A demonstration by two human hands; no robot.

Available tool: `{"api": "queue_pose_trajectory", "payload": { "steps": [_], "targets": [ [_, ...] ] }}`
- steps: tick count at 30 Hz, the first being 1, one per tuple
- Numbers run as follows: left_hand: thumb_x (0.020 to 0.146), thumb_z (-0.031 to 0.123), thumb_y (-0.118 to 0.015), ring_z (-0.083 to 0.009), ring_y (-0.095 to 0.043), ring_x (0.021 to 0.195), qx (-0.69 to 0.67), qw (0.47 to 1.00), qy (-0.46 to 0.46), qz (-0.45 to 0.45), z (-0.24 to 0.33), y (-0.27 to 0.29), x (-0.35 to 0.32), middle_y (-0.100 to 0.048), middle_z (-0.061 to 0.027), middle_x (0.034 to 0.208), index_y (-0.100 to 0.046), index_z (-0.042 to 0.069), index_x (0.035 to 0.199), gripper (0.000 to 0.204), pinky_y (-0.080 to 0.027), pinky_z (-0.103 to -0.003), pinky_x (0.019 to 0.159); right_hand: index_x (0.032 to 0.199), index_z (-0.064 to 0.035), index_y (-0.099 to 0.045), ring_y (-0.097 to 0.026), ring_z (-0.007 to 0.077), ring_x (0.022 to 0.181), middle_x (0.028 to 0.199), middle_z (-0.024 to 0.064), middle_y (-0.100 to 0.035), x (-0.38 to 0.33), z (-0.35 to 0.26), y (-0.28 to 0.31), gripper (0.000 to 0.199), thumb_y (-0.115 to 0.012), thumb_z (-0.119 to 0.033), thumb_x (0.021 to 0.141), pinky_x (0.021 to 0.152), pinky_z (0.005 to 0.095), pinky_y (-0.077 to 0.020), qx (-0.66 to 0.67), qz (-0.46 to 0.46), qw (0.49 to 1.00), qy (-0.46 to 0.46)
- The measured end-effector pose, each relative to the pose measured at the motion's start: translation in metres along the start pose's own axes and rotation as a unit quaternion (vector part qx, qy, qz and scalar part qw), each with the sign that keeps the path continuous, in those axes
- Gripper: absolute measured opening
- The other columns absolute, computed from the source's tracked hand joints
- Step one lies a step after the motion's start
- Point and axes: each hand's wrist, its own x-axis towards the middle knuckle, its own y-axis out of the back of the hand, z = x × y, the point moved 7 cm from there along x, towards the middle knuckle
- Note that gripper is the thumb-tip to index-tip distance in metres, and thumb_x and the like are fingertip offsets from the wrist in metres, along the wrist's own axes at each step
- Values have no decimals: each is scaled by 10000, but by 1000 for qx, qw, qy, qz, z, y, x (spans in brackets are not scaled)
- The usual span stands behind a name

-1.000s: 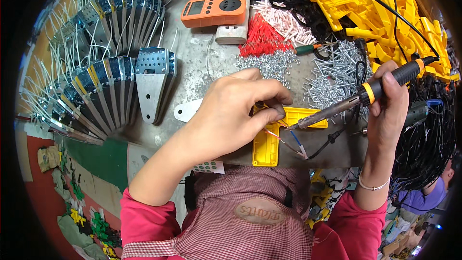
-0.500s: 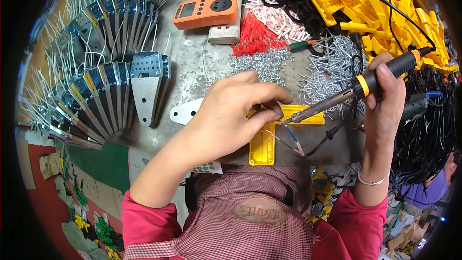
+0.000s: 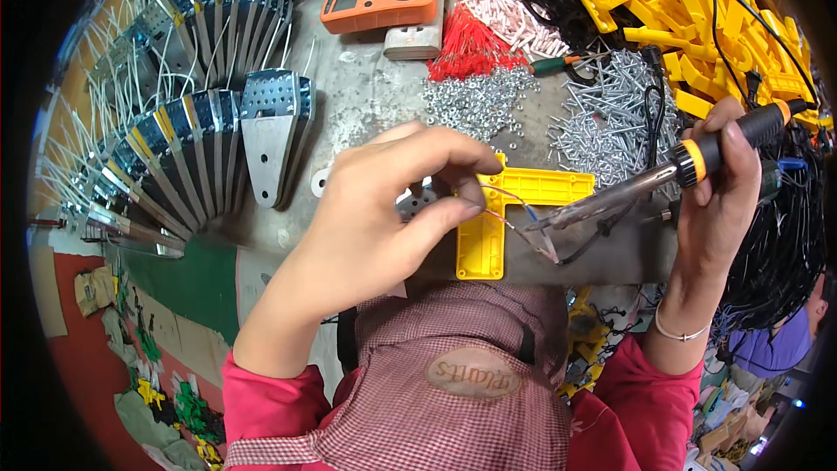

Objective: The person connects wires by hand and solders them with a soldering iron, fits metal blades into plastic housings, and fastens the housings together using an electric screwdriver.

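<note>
My right hand (image 3: 728, 153) grips a soldering iron (image 3: 632, 187) by its black handle with orange bands. The iron's metal barrel points left and down, its tip among thin wires. My left hand (image 3: 366, 209) is closed in a pinch at a thin wire (image 3: 495, 212), above a yellow plastic housing (image 3: 481, 249). The housing lies at the table's near edge, one arm toward me and one to the right. Blue and pale wires lead to a black cable (image 3: 580, 249) under the iron. A perforated metal plate (image 3: 414, 202) shows partly behind my left fingers.
Metal brackets with white wires (image 3: 187, 166) stand fanned at left. An orange multimeter (image 3: 379, 4) rests on a power strip. Beyond my hands are nuts (image 3: 475, 103), screws (image 3: 602, 118), red parts (image 3: 471, 44) and a green-handled screwdriver (image 3: 549, 65). Yellow housings (image 3: 689, 17) are heaped at far right.
The soldering iron and my right hand have shifted right and down, away from my left fingertips. My left hand has drawn a little left, uncovering more of the yellow housing.
</note>
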Motion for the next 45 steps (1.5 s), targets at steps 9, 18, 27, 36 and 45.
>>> {"api": "queue_pose_trajectory", "payload": {
  "steps": [9,18,27,36,45],
  "targets": [
    [757,-62,-680,-138,-687,806,-49,999,-3,0,-5,-10,10,-673,-71,848,-578,-19,1007,273,-525,-270,763,892,-23,-562,-310,14,470,678,-29,-444,0,7,-18,260,-586,-281,904,431,177,-227,-8,-30,999,-7],
    [763,-68,-683,-147,-705,818,-68,998,8,-9,-5,-14,8,-673,-68,846,-570,-15,982,253,-530,-267,752,906,-59,-515,-300,9,430,650,-1,-507,3,8,-18,253,-562,-308,916,392,169,-214,-23,-49,999,2],
    [713,-94,-694,-139,-681,769,54,997,11,61,4,7,-4,-652,-53,832,-595,-2,901,231,-513,-267,686,883,-64,-492,-297,7,430,648,16,-511,0,11,-8,251,-565,-302,918,389,163,-215,-10,-45,999,-1],
    [706,-62,-710,-227,-644,804,287,945,115,109,-44,53,-45,-659,-102,841,-642,-10,899,211,-499,-324,746,970,-58,-527,-332,9,462,728,12,-525,14,7,8,183,-534,-240,958,446,143,-248,58,0,998,-2],
    [592,78,-789,-261,-592,760,227,960,-154,57,-1,-25,-20,-624,-47,850,-683,92,897,322,-478,-371,677,1069,-25,-626,-559,71,701,843,0,-628,74,11,-88,240,-657,-211,919,626,227,-467,-25,-9,996,83]
  ]
}}
